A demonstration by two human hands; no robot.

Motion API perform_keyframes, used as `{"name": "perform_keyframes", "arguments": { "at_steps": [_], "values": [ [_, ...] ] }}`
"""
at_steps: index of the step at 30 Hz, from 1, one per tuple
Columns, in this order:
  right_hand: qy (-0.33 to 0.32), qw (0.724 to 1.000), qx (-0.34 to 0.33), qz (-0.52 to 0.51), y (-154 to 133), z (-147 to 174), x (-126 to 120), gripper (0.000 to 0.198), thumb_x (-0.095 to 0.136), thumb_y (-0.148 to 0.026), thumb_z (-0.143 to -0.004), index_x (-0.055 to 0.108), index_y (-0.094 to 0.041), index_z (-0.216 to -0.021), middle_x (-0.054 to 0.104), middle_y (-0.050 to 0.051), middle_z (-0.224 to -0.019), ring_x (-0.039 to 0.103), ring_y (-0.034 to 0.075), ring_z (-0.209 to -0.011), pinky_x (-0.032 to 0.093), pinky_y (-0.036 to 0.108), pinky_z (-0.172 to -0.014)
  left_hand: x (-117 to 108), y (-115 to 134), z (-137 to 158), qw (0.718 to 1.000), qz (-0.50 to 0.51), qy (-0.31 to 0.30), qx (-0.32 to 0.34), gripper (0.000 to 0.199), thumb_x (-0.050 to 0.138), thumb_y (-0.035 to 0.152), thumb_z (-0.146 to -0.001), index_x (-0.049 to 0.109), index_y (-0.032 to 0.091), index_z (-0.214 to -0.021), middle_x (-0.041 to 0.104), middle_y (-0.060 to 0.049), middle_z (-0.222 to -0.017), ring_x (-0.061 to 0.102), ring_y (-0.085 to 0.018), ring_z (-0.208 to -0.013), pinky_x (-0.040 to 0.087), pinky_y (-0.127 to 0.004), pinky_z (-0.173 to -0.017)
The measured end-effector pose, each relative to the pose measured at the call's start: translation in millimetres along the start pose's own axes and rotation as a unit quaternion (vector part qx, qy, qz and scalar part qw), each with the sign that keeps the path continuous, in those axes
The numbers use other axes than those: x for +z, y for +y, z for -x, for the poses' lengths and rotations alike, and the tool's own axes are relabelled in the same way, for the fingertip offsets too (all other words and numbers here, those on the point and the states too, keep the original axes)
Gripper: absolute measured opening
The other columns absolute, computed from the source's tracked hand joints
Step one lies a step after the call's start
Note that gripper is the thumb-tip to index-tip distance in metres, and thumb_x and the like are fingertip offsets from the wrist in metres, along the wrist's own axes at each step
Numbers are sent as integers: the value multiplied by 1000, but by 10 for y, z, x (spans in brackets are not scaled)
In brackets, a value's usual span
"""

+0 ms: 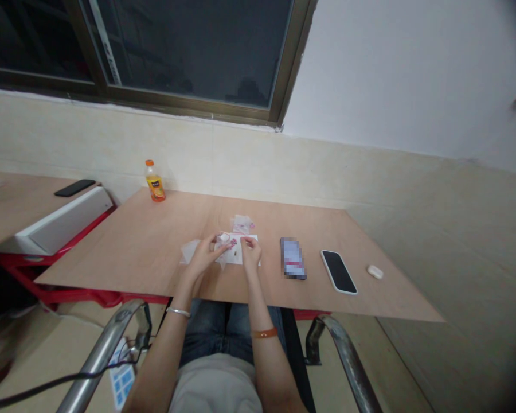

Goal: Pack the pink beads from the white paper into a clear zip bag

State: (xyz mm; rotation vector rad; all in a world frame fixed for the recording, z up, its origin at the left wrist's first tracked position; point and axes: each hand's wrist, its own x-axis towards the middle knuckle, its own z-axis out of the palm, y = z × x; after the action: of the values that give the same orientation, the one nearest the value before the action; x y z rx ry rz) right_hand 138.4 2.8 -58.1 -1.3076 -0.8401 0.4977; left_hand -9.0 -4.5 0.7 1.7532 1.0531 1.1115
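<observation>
My left hand [204, 255] is closed on what looks like a small clear plastic bag [222, 259], its fingers bent around the crumpled film. Small pink-red pieces [233, 243] show just beyond its fingertips; I cannot tell whether they are held or lie on the paper. Across from it, my right hand [251, 252] is pinched above the right part of a white sheet of paper [239, 259]. Whatever sits between those fingertips is too small to make out. A tiny dark bit [235, 253] rests on the sheet between both hands.
Behind the paper lies another clear bag [241, 223] with pink bits; a whitish bag [190, 251] is left of my hand. To the right are a lit phone [293, 258], a white-edged phone [339, 272] and a white case [375, 272]. An orange-capped bottle [155, 182] stands back left.
</observation>
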Motion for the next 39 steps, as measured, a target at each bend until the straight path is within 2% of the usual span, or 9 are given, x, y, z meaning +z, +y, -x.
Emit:
{"name": "perform_keyframes", "arguments": {
  "at_steps": [3,7,12,16,23,29,34,39],
  "values": [
    [-38,998,-43,-27,-295,-11,-53,25,56,-35,-74,64,-13,-82,67,8,-86,60,18,-79,48,31,-74,6,-9,-2,1000,-13,-9,12,41,64,43,-74,62,17,-106,67,-7,-105,62,-22,-94,50,-32,-81],
    [-78,991,-111,-6,-582,6,-98,19,58,-34,-75,63,-15,-79,65,6,-86,59,17,-83,46,31,-80,4,-22,-5,999,-20,-24,26,41,66,40,-72,61,18,-107,66,-7,-107,60,-22,-98,47,-34,-88],
    [-121,978,-164,41,-735,71,-110,13,60,-31,-75,64,-18,-73,63,5,-90,56,17,-89,45,30,-82,2,-11,3,999,-11,-30,25,47,68,39,-70,59,17,-111,64,-7,-110,59,-22,-100,45,-36,-91],
    [-132,976,-167,34,-739,83,-99,15,60,-32,-76,65,-18,-75,63,6,-92,57,17,-89,46,28,-78,6,-2,0,1000,-11,-12,23,49,69,39,-69,58,17,-112,63,-8,-111,58,-22,-102,44,-37,-93],
    [-97,992,-82,-12,-498,2,-79,24,52,-33,-80,64,-15,-89,66,7,-90,60,16,-80,48,29,-73,12,-75,-27,1000,0,-5,10,48,68,36,-69,58,17,-112,63,-8,-111,58,-22,-101,45,-37,-92],
    [-98,992,-36,69,6,38,16,21,51,-24,-77,62,-13,-90,66,8,-87,60,17,-74,48,29,-70,-3,-71,-37,1000,-1,-10,14,44,65,44,-72,61,16,-106,66,-8,-104,60,-21,-95,49,-33,-84],
    [-101,979,-60,167,353,127,89,21,49,-13,-73,65,-12,-85,64,9,-83,58,18,-75,46,30,-72,-23,15,-30,1000,-8,-9,14,40,64,45,-73,63,16,-100,67,-7,-99,62,-21,-89,51,-30,-77],
    [-95,969,-77,213,380,165,136,21,54,-15,-73,68,-12,-89,61,10,-89,56,19,-84,44,30,-79,-46,5,-23,1000,-7,0,-5,40,64,47,-73,63,15,-97,68,-7,-94,63,-20,-82,51,-29,-71]
  ]
}}
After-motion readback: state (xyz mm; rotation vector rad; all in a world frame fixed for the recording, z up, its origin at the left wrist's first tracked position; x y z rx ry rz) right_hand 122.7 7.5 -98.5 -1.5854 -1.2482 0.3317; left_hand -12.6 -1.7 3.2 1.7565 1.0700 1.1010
